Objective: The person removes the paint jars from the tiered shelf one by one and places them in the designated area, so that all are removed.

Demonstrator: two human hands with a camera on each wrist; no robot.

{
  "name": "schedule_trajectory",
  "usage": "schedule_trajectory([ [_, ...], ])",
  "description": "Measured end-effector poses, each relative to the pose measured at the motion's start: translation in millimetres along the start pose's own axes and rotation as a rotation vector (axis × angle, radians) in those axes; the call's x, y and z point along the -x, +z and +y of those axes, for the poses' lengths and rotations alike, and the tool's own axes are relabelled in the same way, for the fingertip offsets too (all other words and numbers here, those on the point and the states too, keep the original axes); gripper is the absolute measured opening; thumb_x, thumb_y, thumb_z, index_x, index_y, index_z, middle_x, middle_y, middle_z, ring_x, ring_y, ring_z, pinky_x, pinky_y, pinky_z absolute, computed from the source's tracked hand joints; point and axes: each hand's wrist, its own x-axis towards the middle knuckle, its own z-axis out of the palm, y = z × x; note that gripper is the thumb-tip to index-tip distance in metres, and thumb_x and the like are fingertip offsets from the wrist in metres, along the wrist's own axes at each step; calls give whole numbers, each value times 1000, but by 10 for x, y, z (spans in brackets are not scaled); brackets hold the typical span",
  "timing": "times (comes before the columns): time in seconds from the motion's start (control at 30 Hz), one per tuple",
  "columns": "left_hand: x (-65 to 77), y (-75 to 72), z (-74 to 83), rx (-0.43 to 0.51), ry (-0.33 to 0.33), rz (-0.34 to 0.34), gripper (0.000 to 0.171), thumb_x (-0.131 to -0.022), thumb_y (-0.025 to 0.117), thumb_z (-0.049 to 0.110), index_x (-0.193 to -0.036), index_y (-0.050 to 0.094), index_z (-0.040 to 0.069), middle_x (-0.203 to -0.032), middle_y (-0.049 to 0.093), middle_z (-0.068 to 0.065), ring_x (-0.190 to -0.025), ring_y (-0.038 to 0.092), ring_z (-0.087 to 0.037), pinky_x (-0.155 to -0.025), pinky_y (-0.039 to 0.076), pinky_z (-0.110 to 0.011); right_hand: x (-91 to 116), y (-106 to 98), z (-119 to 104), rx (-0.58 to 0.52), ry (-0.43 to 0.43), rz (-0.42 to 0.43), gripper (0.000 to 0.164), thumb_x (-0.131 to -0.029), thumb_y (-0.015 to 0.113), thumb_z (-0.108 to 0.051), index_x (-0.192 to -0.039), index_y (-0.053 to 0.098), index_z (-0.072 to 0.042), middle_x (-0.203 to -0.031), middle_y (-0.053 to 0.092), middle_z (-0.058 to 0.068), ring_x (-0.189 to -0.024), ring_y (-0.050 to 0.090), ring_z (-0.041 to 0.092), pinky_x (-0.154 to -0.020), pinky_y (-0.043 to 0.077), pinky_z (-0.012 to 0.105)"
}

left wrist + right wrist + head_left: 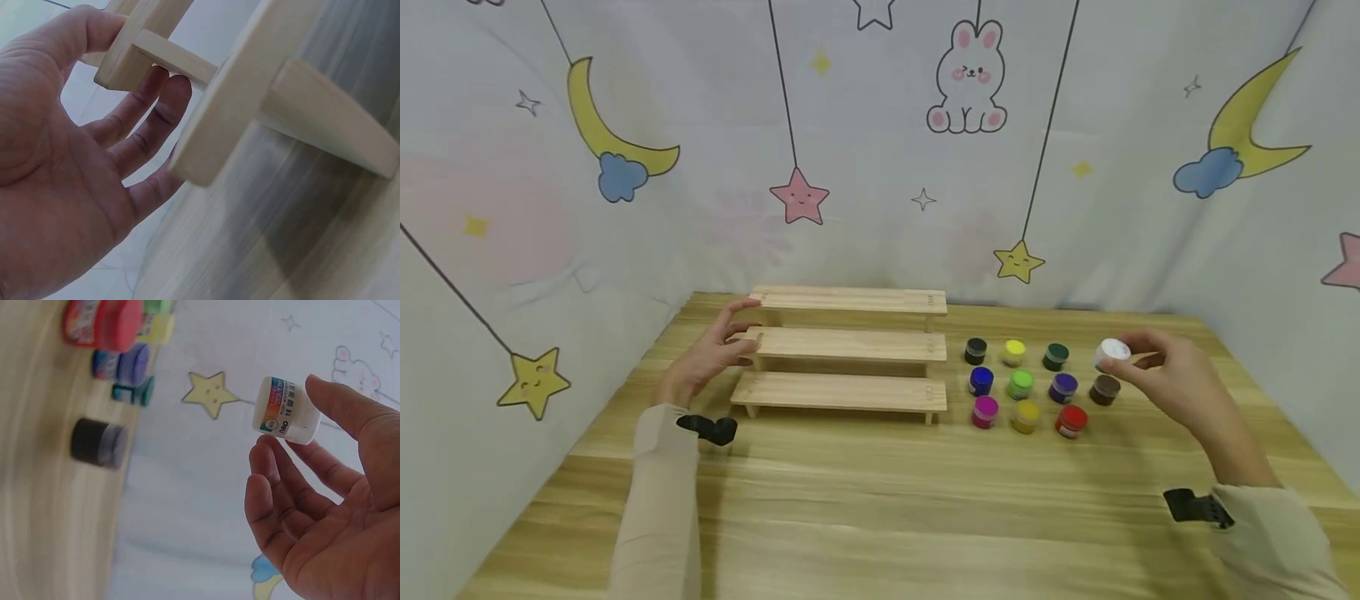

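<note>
A three-step wooden display shelf (850,343) stands on the table's left-centre. At its left end my left hand (707,357) grips the end of a board. Seen from the left wrist, the thumb lies against one board (128,59) and bent fingers reach in beside the crosspiece (175,56). On the far right my right hand (1187,383) pinches a white paint jar (1112,353) between thumb and fingers, raised over the table. In the right wrist view the white jar's printed label (275,406) faces the camera. Just below it in the head view is a brown jar (1105,389).
Between shelf and right hand, several paint jars stand in rows, among them black (975,351), yellow (1013,352), dark green (1056,357), magenta (985,412) and red (1071,421). A patterned curtain (880,167) hangs behind the wood-grain table (880,517).
</note>
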Motion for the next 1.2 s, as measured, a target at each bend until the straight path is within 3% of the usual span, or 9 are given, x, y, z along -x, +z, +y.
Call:
schedule_trajectory([
  [0.3,45,-30,20,-3,9,6,66,-103,58,11,-156,19,20,-160,15,-24,-137,32,-44,-88,51,-44,131,75,309,45,-11,-38,57,-95,71,-38,-130,58,5,-114,64,27,-95,66,39,-68,56,41],
  [0.53,58,-15,21,2,2,5,67,-103,58,11,-157,19,20,-161,15,-23,-139,30,-44,-90,49,-49,196,122,466,47,31,-123,58,-94,72,-37,-130,57,6,-113,65,27,-99,65,41,-71,55,45],
  [0.67,68,-10,22,-5,-2,2,68,-103,58,12,-158,17,21,-161,14,-23,-139,30,-46,-94,45,-57,207,159,542,42,57,-176,57,-94,72,-37,-129,58,5,-113,66,25,-99,64,38,-70,52,41],
  [0.93,86,1,-16,-3,-17,13,69,-103,58,13,-158,17,19,-160,16,-23,-137,32,-45,-93,47,-56,185,268,654,47,45,-220,50,-93,74,-33,-124,62,3,-107,70,18,-91,63,24,-70,47,35],
  [1.2,138,58,-73,-40,-28,5,68,-103,57,12,-157,17,18,-160,15,-26,-134,35,-49,-95,44,-61,224,385,740,40,41,-234,48,-93,74,-28,-123,61,6,-103,71,18,-88,65,24,-71,49,36],
])
